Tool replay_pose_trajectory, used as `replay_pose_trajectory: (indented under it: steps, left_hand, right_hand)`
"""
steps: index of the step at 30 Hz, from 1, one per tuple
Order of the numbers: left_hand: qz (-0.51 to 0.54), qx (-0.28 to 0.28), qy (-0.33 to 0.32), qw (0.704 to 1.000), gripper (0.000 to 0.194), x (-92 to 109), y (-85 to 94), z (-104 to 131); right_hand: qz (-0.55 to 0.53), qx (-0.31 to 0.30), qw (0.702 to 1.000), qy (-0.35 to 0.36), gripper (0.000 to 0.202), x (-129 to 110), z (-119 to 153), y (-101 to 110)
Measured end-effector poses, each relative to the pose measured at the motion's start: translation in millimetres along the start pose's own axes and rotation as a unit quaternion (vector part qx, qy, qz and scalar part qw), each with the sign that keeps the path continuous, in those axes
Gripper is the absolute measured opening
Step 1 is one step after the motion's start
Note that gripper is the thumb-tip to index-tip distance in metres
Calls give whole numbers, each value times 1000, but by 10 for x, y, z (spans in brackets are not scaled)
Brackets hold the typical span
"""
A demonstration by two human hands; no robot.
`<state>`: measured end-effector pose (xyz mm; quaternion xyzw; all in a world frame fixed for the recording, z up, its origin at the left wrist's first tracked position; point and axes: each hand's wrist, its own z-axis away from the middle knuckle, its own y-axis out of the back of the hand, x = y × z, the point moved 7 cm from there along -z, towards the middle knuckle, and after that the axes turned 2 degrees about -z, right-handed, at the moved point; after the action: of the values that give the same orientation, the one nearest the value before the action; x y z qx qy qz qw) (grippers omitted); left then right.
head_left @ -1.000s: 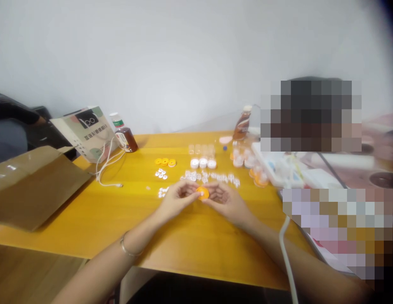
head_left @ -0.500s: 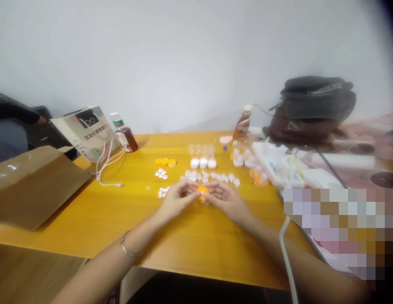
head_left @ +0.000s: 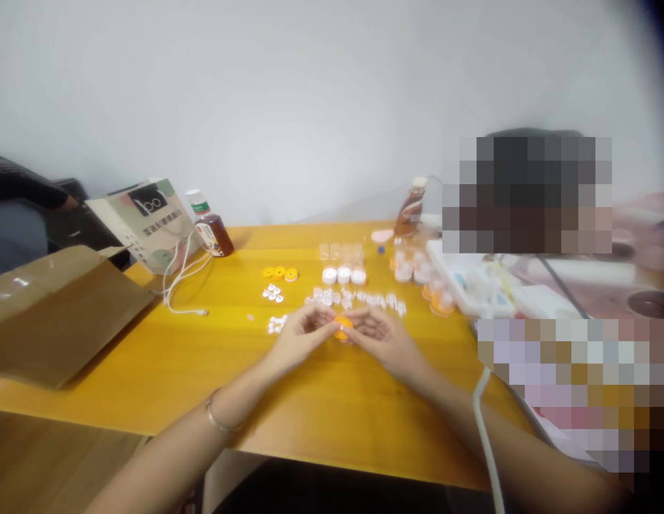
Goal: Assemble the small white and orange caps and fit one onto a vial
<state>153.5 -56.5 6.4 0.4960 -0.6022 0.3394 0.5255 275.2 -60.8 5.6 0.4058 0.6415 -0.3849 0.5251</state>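
An orange round cap (head_left: pixel 343 328) is pinched between the thumbs and fingers of my left hand (head_left: pixel 305 334) and my right hand (head_left: pixel 383 339), above the middle of the table. Just beyond my fingers lie several small clear plastic pieces (head_left: pixel 383 300). Three white round caps (head_left: pixel 343 275) stand in a row behind them, with clear cups (head_left: pixel 341 253) farther back. Left of these are three yellow rings (head_left: pixel 279 273), several small white discs (head_left: pixel 273 293) and small white pieces (head_left: pixel 277 325), which my left hand partly hides.
A cardboard box (head_left: pixel 69 314), a printed paper bag (head_left: pixel 155 228), a white cable (head_left: pixel 174 303) and a dark bottle (head_left: pixel 217 232) occupy the left side. On the right stand a brown drink bottle (head_left: pixel 410 207), orange-and-clear containers (head_left: pixel 439 296) and a white tray (head_left: pixel 471 278). Another white cable (head_left: pixel 485 435) crosses my right forearm.
Both hands keep their grip on the orange cap in almost the same place. The things on the table have not visibly moved.
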Motion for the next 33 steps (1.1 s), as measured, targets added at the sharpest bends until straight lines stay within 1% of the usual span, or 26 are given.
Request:
replay_pose_trajectory:
  steps: [6,11,19,23,28,31,33]
  left_hand:
    - [2,-6,-5,1000,20,0,-8,2]
    - [-9,6,-5,1000,22,-29,17,-3]
    - [-33,3,-11,999,21,-62,4,1]
    - [-52,10,-16,998,18,-70,-8,6]
    - [-72,22,-10,997,16,-133,-28,14]
    - [-57,32,0,998,17,-173,-22,17]
    - [-38,28,7,999,17,-179,-19,14]
  right_hand:
    - [19,-11,1000,9,20,-13,8,-12]
    - [28,-14,999,18,20,-21,3,-11]
    - [36,2,999,23,19,-5,-7,-1]
    - [41,7,999,18,18,20,-8,10]
    - [38,8,999,3,16,90,-14,19]
    - [29,14,999,-9,17,126,-18,27]
    - [17,15,1000,-14,21,137,-20,31]
